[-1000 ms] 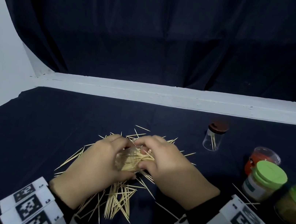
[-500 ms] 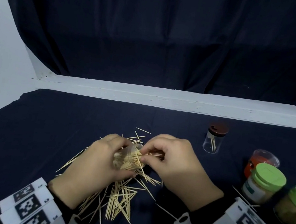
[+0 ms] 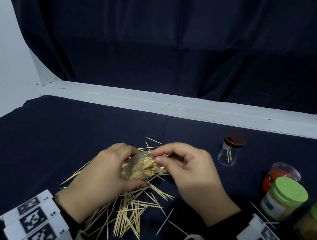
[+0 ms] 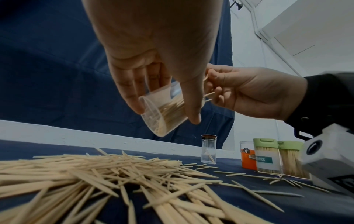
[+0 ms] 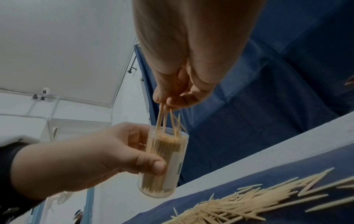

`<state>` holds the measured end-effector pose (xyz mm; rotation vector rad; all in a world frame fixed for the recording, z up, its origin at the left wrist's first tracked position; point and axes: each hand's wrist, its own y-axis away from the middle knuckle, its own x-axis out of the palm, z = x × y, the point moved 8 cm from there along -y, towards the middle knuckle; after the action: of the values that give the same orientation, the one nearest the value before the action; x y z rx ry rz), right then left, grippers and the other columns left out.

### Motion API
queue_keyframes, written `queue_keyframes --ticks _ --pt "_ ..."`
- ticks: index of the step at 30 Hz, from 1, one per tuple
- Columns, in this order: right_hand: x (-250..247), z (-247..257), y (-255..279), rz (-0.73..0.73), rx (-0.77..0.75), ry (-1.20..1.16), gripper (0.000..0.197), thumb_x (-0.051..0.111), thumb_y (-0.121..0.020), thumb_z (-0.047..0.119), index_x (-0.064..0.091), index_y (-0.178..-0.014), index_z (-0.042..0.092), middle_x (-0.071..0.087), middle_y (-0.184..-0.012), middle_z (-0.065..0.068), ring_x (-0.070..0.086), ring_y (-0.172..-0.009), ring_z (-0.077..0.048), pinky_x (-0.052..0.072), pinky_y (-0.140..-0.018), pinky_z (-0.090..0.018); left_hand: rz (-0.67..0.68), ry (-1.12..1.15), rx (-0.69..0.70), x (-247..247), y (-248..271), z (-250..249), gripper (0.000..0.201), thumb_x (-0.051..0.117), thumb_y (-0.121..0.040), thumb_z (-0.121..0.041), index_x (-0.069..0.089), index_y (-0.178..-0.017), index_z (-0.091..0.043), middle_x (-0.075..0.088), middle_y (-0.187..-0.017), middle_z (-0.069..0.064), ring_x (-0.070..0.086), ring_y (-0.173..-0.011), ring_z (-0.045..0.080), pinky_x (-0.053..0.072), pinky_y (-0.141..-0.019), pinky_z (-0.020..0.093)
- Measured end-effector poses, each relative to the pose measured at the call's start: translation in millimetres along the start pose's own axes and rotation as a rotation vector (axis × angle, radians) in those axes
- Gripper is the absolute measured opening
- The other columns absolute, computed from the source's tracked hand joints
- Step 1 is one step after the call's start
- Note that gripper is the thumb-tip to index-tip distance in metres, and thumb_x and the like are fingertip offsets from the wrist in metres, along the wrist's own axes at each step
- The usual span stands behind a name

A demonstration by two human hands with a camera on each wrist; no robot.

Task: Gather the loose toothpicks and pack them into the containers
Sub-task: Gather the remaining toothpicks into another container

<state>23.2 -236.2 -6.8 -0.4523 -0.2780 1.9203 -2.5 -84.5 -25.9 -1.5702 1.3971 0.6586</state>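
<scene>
I see my left hand [image 3: 102, 175] holding a container [image 3: 138, 167] above the loose toothpicks [image 3: 128, 216] at table centre, my right hand [image 3: 188, 175] just right of its mouth pinching a few toothpicks [image 5: 168, 119] into it, with four more containers [image 3: 284, 197] standing well to the right.

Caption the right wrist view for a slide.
Right hand feeds wooden toothpicks into the clear plastic container held by the left hand.

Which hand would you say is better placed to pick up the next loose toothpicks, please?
Probably the right hand: it only pinches a few toothpicks at the jar's mouth, whereas the left hand grips the clear jar.
</scene>
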Motion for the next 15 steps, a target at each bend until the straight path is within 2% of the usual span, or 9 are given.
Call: queue_keyframes --ticks 1,3,7,9,11,13,15 --pt "2 -1 -1 0.006 0.016 0.015 0.029 0.07 -0.082 0.004 0.074 -0.075 0.032 0.073 -0.076 0.001 0.067 -0.071 -0.022 0.055 -0.067 -0.031 0.003 0.004 0.005 1 0 -1 0.053 0.084 -0.06 -0.046 0.059 -0.104 -0.032 0.055 -0.098 -0.018 0.054 -0.093 0.001 0.05 -0.08 0.029" --pt "3 -6 -3 0.002 0.048 0.031 0.03 0.072 -0.081 0.005 0.074 -0.073 0.033 0.073 -0.076 0.004 0.068 -0.071 -0.015 0.055 -0.071 -0.028 0.001 0.013 0.02 1 1 -2 0.052 0.084 -0.06 -0.046 0.059 -0.103 -0.033 0.055 -0.097 -0.017 0.054 -0.092 0.001 0.05 -0.079 0.028" --pt "6 -12 -8 0.009 0.081 0.116 0.019 0.075 -0.077 0.001 0.076 -0.08 0.019 0.068 -0.077 0.008 0.062 -0.068 -0.001 0.052 -0.071 -0.019 -0.014 0.046 0.055 0 3 -7 0.051 0.084 -0.059 -0.044 0.06 -0.102 -0.033 0.056 -0.095 -0.018 0.054 -0.092 0.0 0.05 -0.078 0.025" --pt "11 -9 -8 0.041 0.057 0.159 0.017 0.076 -0.075 0.0 0.077 -0.084 0.014 0.064 -0.083 0.009 0.061 -0.073 -0.001 0.049 -0.07 -0.014 -0.021 0.051 0.072 -1 3 -9 0.051 0.085 -0.059 -0.044 0.06 -0.101 -0.033 0.056 -0.094 -0.018 0.054 -0.092 -0.001 0.049 -0.078 0.023" --pt "13 -6 -8 0.065 0.033 0.178 0.018 0.074 -0.077 0.002 0.076 -0.089 0.016 0.064 -0.087 0.01 0.061 -0.081 -0.001 0.048 -0.074 -0.013 -0.033 0.047 0.077 -2 4 -9 0.052 0.085 -0.059 -0.044 0.06 -0.102 -0.032 0.056 -0.094 -0.018 0.053 -0.093 -0.001 0.048 -0.078 0.022" --pt "5 -6 -8 0.014 0.029 0.159 0.017 0.072 -0.081 0.007 0.075 -0.09 0.021 0.065 -0.089 0.01 0.062 -0.085 -0.004 0.048 -0.077 -0.014 -0.048 0.047 0.069 -4 4 -6 0.053 0.085 -0.058 -0.044 0.06 -0.104 -0.032 0.056 -0.096 -0.019 0.053 -0.093 -0.001 0.049 -0.079 0.023" --pt "-3 -8 -5 -0.005 0.072 0.072 0.018 0.077 -0.076 0.011 0.074 -0.087 0.026 0.065 -0.088 0.008 0.063 -0.079 -0.009 0.051 -0.074 -0.02 -0.071 0.058 0.056 -7 3 -3 0.054 0.086 -0.058 -0.042 0.059 -0.104 -0.034 0.056 -0.098 -0.019 0.053 -0.095 -0.002 0.05 -0.079 0.025"
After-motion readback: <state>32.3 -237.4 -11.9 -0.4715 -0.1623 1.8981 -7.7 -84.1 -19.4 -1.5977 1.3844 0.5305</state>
